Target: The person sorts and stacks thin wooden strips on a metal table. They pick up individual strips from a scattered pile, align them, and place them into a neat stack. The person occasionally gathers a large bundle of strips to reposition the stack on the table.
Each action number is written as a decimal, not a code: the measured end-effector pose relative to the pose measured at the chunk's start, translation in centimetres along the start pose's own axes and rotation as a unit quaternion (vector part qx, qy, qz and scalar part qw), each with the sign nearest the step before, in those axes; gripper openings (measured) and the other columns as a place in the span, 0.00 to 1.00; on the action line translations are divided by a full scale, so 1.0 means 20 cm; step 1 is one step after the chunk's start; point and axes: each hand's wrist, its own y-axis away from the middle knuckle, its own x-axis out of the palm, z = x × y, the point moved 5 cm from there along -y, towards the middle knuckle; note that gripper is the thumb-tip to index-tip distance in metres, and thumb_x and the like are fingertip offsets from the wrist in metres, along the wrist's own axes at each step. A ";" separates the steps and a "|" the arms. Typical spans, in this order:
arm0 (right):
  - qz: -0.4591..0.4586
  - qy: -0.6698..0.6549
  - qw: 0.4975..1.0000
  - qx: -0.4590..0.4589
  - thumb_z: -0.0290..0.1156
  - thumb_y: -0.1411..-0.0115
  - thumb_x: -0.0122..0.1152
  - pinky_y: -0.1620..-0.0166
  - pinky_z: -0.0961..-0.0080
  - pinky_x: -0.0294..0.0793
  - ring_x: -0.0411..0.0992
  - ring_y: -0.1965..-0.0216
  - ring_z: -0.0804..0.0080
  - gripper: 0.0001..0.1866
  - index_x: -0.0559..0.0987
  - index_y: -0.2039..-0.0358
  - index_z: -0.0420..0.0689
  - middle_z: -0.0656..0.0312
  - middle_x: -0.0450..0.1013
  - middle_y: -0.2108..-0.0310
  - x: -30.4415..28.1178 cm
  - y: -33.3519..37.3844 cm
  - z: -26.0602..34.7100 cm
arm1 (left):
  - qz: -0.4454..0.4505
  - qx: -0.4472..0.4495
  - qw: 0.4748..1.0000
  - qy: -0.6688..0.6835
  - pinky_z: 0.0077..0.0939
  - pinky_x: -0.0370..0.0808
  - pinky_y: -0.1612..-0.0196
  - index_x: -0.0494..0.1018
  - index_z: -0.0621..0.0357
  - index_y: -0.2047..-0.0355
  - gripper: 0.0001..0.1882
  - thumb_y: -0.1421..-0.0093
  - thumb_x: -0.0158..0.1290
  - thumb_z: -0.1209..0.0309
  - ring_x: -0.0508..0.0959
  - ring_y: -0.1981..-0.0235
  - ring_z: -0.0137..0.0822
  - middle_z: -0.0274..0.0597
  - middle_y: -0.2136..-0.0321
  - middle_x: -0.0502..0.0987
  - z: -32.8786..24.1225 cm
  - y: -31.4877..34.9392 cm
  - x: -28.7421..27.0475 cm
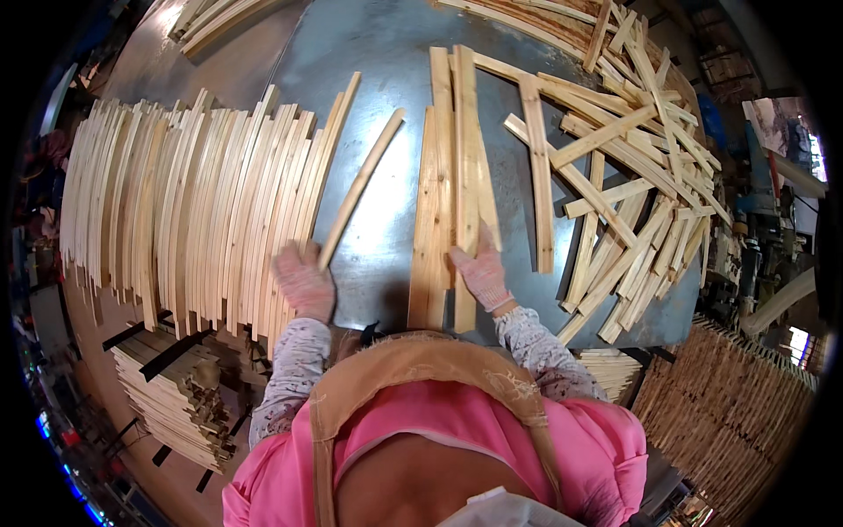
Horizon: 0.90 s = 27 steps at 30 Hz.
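Lying side by side, a row of slats [189, 202] is already ordered on the table's [351, 39] left; a jumbled pile [606, 211] is left at right. The left hand [306, 279] meets 1 slanting slat [363, 184], the right hand [482, 269] the middle slats [465, 158]; whether either grips, I cannot tell. All look pale, some knotted.

Part of the wooden strips [465, 158] hidden under the right hand [483, 272]
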 end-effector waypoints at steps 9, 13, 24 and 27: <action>0.172 -0.045 0.984 0.004 0.45 0.29 0.60 0.41 0.59 0.78 0.79 0.43 0.42 0.33 0.71 0.30 0.39 0.39 0.79 0.42 0.62 0.17 0.37 | 0.094 0.006 0.776 0.623 0.41 0.76 0.40 0.69 0.67 0.38 0.33 0.35 0.64 0.57 0.80 0.49 0.50 0.58 0.50 0.80 -0.28 0.03 0.00; -0.016 0.249 0.938 -0.242 0.47 0.31 0.61 0.49 0.49 0.79 0.78 0.51 0.40 0.26 0.79 0.42 0.40 0.44 0.80 0.48 0.34 -0.21 0.16 | 0.083 0.003 0.712 0.697 0.35 0.81 0.55 0.68 0.66 0.37 0.31 0.35 0.59 0.62 0.83 0.62 0.41 0.50 0.62 0.82 -0.31 -0.15 0.34; -0.038 0.180 0.976 -0.119 0.46 0.34 0.64 0.43 0.49 0.77 0.77 0.48 0.37 0.28 0.78 0.39 0.42 0.43 0.80 0.51 -0.14 -0.77 -0.11 | 0.130 -0.122 0.617 0.766 0.29 0.79 0.69 0.64 0.66 0.36 0.26 0.33 0.51 0.72 0.78 0.73 0.32 0.41 0.67 0.76 -0.51 -0.27 0.31; -0.009 0.119 0.985 -0.126 0.44 0.33 0.61 0.44 0.48 0.78 0.79 0.49 0.39 0.22 0.83 0.45 0.46 0.39 0.81 0.52 0.09 -0.57 0.16 | 0.143 -0.090 0.541 0.824 0.30 0.81 0.64 0.64 0.65 0.35 0.29 0.31 0.57 0.67 0.80 0.68 0.34 0.41 0.62 0.77 -0.68 -0.35 0.18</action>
